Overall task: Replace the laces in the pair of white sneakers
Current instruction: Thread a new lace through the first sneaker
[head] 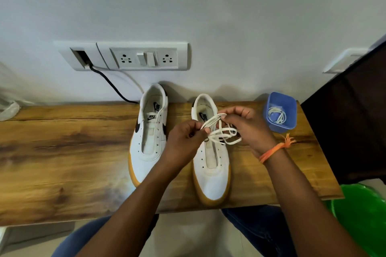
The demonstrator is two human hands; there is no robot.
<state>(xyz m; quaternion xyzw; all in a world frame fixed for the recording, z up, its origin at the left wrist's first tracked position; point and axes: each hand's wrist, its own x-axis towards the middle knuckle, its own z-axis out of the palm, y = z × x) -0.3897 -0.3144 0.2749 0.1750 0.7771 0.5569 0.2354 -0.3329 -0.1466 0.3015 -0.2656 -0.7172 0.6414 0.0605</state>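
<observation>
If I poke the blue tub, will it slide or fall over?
The blue tub would probably slide, since it looks like thin plastic with only a coiled lace inside. It seems squat, so tipping looks unlikely. It stands near the wooden table's right end, so it might get pushed off.

sneakers [150, 142] white, tan soles | lace [221, 131] white | tub [281, 110] blue

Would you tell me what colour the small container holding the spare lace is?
The container is blue, seen in the head view.

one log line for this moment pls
stage: lace handling | left hand: pinches white lace | right hand: pinches same lace | both sneakers: unlaced | blue tub: holds another lace
</observation>
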